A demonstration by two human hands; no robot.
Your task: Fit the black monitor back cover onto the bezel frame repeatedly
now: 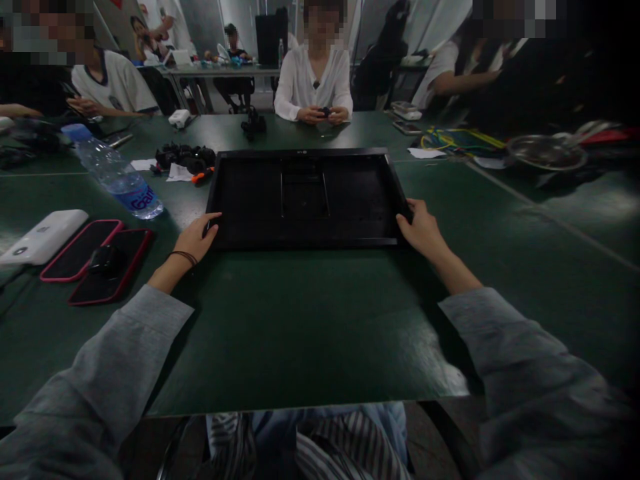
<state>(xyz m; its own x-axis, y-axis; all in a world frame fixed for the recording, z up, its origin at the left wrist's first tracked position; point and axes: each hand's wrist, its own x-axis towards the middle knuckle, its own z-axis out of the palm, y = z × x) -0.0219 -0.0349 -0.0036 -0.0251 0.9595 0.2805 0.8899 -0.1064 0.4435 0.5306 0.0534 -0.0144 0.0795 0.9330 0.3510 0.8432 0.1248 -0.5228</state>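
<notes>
A wide black rectangular frame (250, 200), shallow like a tray with a raised rim, lies in front of me over the green table. Two thin upright bars and a bracket-like part show in its middle, and a small light marking sits on its far rim. My left hand (197, 239) is closed on its left side near the front corner, thumb over the rim. On the opposite side my right hand (421, 228) grips the edge the same way. The fingers under the rim are hidden on both sides.
Left on the green table (310, 320) are a water bottle (120, 177), a white device (45, 235) and two red-edged phones (117, 267). Behind them lies a black cluster (185, 159). A metal pan (547, 153) and cables (460, 139) lie right. A person (315, 80) sits opposite.
</notes>
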